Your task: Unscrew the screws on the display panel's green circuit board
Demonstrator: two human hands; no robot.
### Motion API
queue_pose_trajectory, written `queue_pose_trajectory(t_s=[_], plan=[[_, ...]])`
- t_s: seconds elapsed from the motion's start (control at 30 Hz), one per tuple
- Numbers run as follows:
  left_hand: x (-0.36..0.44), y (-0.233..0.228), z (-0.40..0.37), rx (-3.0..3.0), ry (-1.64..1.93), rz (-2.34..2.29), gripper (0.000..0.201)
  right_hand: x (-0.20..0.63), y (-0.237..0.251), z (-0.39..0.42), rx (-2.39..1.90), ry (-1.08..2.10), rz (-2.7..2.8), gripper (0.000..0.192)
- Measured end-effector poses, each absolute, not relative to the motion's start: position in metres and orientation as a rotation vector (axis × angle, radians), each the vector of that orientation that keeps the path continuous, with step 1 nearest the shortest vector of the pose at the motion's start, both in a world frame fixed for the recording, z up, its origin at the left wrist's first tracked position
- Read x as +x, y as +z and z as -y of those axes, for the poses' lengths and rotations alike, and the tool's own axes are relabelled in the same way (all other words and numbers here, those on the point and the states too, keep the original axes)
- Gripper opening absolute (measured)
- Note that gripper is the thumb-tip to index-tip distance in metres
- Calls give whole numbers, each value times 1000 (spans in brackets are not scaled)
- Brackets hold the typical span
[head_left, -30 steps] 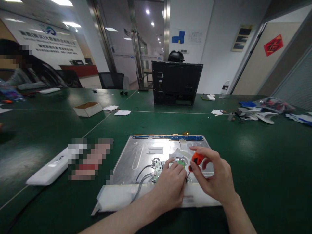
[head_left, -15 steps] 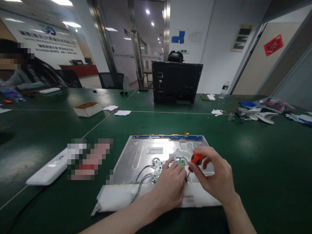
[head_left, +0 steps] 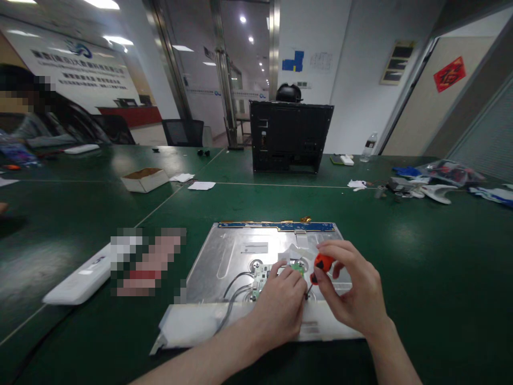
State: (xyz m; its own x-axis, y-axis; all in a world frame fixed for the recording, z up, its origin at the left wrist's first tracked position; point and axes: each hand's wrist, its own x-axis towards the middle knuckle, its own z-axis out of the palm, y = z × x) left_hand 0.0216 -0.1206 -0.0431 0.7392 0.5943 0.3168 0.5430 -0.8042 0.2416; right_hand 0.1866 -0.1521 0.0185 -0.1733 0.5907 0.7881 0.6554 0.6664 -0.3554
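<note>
Green felt-like matting covers the long tabletop (head_left: 420, 256) where I work, dull and soft-looking under the ceiling lights, with an office corridor behind it.

Over the last second very little has shifted. My right hand (head_left: 355, 291) has rolled slightly around the screwdriver (head_left: 320, 264), so its orange handle sits a touch lower between my fingertips, while the dark shaft stays planted at the same spot near the panel's front edge. I take that small roll as turning in place: the fastener there is being worked, not yet free, and the tool has not gone to another point.

My right grip is pinching the handle, thumb and fingers closed round the rounded, glossy plastic knob. My left hand (head_left: 280, 307) lies curled and pressed on the small circuit board (head_left: 262, 275), fingertips down beside the shaft tip; it holds nothing that I can see, it only bears on the board.

That board is pale with a green patch, flat and studded, resting on the metal panel (head_left: 240, 251), a brushed silver sheet with stamped round bosses and a blue strip along its far edge. Grey cables (head_left: 234, 289) curve from the board toward the white frame (head_left: 200, 323) in front.

A black computer case (head_left: 290, 136) stands well beyond.
</note>
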Motion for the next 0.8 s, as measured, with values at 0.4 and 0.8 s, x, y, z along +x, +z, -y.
queue_pose_trajectory(t_s=[0.4, 0.8], plan=[[22, -41, 121, 2789, 601, -934, 20, 188, 18, 151, -978, -99, 1853, 31], [22, -40, 121, 2783, 588, -932, 19, 187, 16, 154, -1051, -151, 1838, 27]])
